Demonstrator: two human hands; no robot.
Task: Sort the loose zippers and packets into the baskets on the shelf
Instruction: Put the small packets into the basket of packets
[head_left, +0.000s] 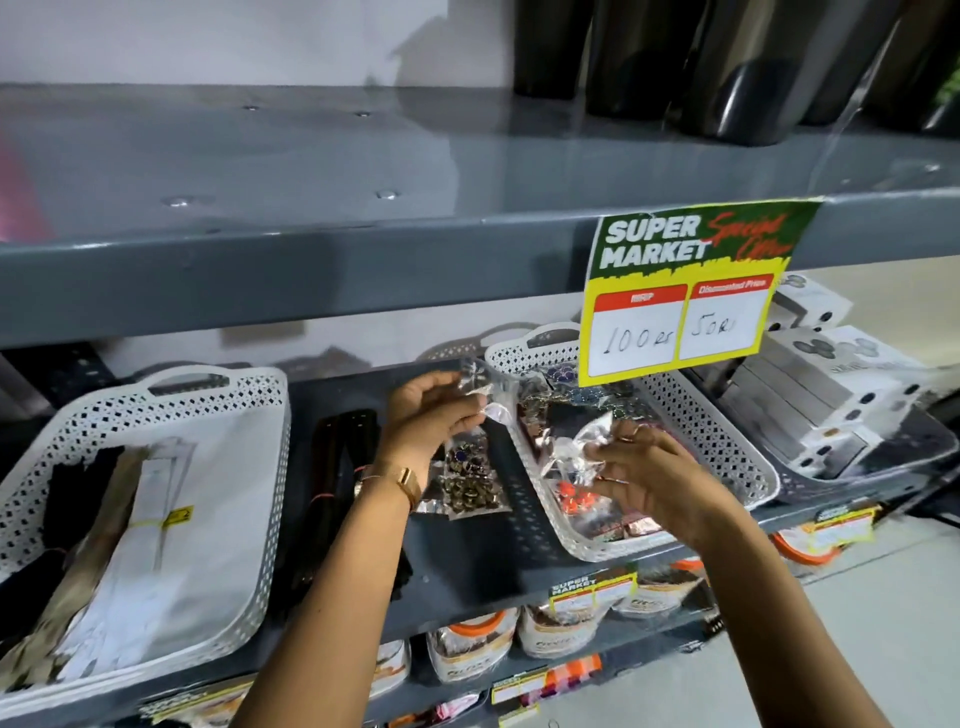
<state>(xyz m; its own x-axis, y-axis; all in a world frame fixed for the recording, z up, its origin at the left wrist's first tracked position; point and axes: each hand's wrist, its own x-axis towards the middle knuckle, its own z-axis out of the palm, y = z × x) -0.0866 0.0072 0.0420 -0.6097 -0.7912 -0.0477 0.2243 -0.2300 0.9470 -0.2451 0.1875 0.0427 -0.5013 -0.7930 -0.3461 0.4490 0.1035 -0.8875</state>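
My left hand grips a small clear packet above the grey shelf. Over the right white basket my right hand is closed on another clear crinkled packet; that basket holds several packets of buttons and beads. Loose packets of dark buttons lie on the shelf between the baskets, just below my left hand. A bundle of black zippers lies on the shelf left of my left wrist. The left white basket holds white, brown and black zippers.
A yellow and green price sign hangs from the upper shelf edge over the right basket's back. White boxes are stacked in a tray at the far right. Dark cylinders stand on the upper shelf. Jars and packets fill the shelf below.
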